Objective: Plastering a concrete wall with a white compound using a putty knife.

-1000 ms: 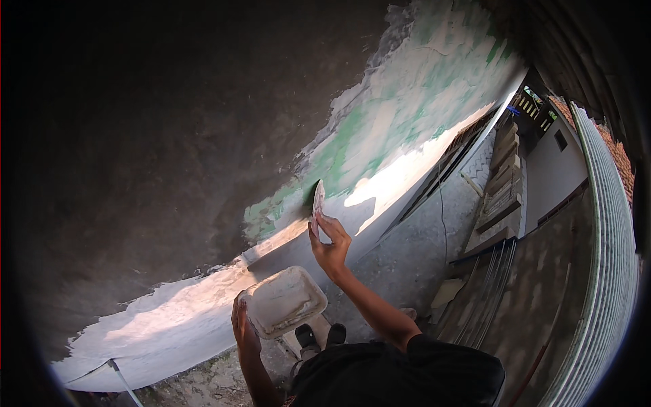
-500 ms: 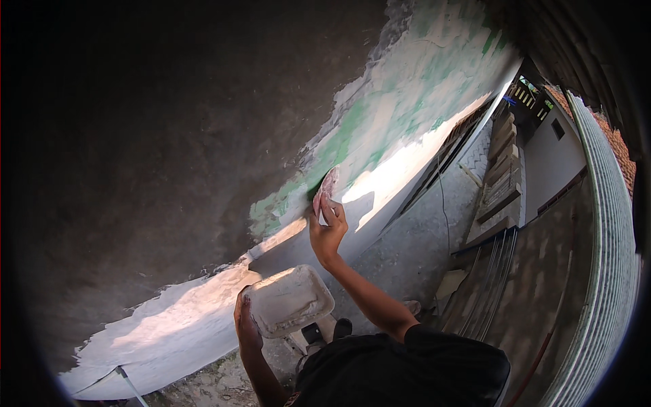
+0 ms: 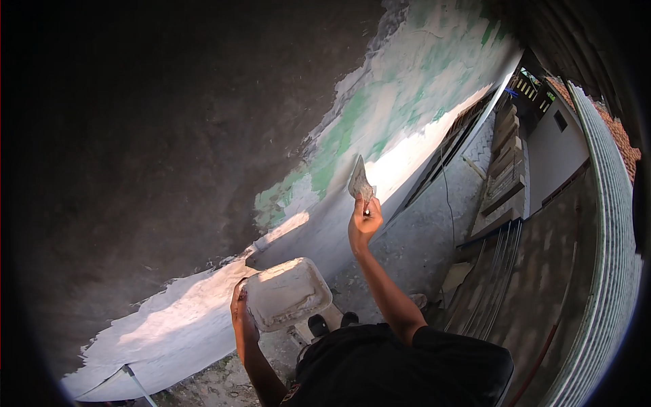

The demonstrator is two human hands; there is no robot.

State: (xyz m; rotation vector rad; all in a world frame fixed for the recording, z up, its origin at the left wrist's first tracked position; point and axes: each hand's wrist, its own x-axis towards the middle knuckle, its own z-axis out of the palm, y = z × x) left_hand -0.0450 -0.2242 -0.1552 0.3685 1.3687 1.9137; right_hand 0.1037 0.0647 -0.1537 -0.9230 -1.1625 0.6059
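Observation:
My left hand (image 3: 242, 308) grips the left side of a shallow rectangular tray (image 3: 321, 283), held level at waist height. Pale putty (image 3: 287, 296) is spread inside it. Higher up, my right hand (image 3: 366, 218) is closed around a putty knife (image 3: 359, 180) whose flat, smeared blade points up. Behind the blade stands a wall (image 3: 169, 136), largely dark and bare, with a band of white coating (image 3: 420, 81) streaked with green. Whether the blade touches the wall, I cannot tell.
Concrete ground (image 3: 420, 224) runs along the wall's foot, with a thin cable (image 3: 449, 197) on it. To the right are concrete blocks (image 3: 505, 183), thin rods (image 3: 491, 278) and a corrugated sheet (image 3: 603, 224). A pale pole (image 3: 139, 385) leans at lower left.
My right hand has moved right with the putty knife and turned it, so the blade's flat face now shows. The left hand and tray have hardly moved.

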